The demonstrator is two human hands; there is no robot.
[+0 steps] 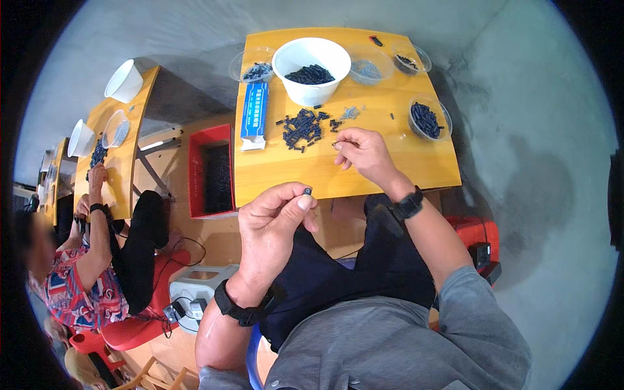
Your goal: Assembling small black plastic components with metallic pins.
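Note:
My left hand (270, 224) is raised before the table's near edge, thumb and forefinger pinching a small black cylindrical piece (307, 192) whose round end shows a hole. Over the table my right hand (365, 155) has its fingertips pinched on a tiny dark piece (335, 144), too small to name. Just beyond them lies a loose pile of short black cylindrical pieces (302, 129). Beside it are a few smaller black pieces (335, 125) and a little heap of silvery bits (351, 112).
On the yellow table (416, 172) stand a white bucket (311, 97) of black pieces, a blue box (255, 110) and several clear tubs, one (429, 135) at the right. A red bin (195, 170) is left of the table. Another person (78, 276) works at a table further left.

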